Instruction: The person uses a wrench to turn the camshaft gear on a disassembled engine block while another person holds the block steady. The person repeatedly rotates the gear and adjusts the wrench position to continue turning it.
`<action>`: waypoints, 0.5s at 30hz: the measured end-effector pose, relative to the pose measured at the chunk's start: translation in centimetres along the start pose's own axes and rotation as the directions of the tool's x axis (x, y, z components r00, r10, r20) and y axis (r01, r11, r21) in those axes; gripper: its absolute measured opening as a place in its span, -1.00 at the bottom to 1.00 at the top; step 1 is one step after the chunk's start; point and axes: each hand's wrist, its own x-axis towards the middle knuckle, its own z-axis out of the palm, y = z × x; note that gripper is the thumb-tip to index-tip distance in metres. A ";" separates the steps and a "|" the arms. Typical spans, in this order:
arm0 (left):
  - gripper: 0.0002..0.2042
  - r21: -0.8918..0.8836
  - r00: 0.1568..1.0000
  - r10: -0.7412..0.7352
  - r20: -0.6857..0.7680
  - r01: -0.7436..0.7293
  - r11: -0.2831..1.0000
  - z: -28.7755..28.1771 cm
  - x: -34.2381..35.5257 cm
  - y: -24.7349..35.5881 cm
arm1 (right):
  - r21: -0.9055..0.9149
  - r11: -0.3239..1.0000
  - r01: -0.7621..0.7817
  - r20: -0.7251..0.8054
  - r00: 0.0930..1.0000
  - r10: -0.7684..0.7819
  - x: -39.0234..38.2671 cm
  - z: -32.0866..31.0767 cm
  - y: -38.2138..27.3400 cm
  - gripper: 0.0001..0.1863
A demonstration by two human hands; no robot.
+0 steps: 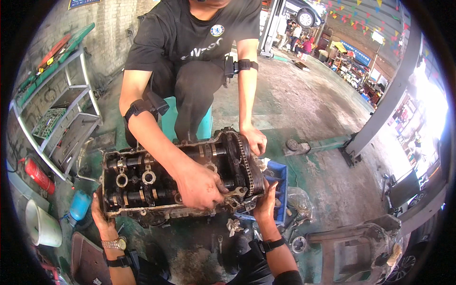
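Head view: greasy engine part between left fingers and right fingers.

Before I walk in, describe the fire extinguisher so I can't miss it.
From the dark engine part, go past the person's left hand toward the metal rack at far left. By the rack's foot, just above a white bucket in the picture, is the fire extinguisher. It is the red cylinder; the jug nearby is blue.

Car workshop (engine, raised car).

Head-worn fisheye, near, downward-facing
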 end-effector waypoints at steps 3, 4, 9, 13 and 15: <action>-0.48 0.001 1.000 -0.004 0.016 0.004 1.000 -0.1 0.0 0.1 | 0.024 1.000 0.013 0.042 0.999 -0.014 0.0 -0.1 0.1 -0.14; -0.49 0.012 1.000 -0.001 0.004 0.001 1.000 0.0 0.0 0.1 | 0.007 1.000 0.009 0.023 1.000 -0.009 0.0 -0.1 0.2 -0.14; -0.48 0.004 1.000 0.026 0.000 -0.026 1.000 0.5 -0.2 0.2 | 0.023 1.000 0.006 0.025 1.000 -0.007 0.1 -0.2 0.2 -0.15; -0.46 -0.004 0.999 0.026 0.030 -0.026 1.000 0.7 -0.3 0.3 | 0.010 1.000 -0.008 0.005 1.000 0.008 0.1 -0.4 0.3 -0.16; -0.46 0.003 1.000 0.018 0.022 -0.018 1.000 0.7 -0.2 0.3 | 0.041 0.999 -0.014 0.027 1.000 0.013 0.2 -0.4 0.4 -0.16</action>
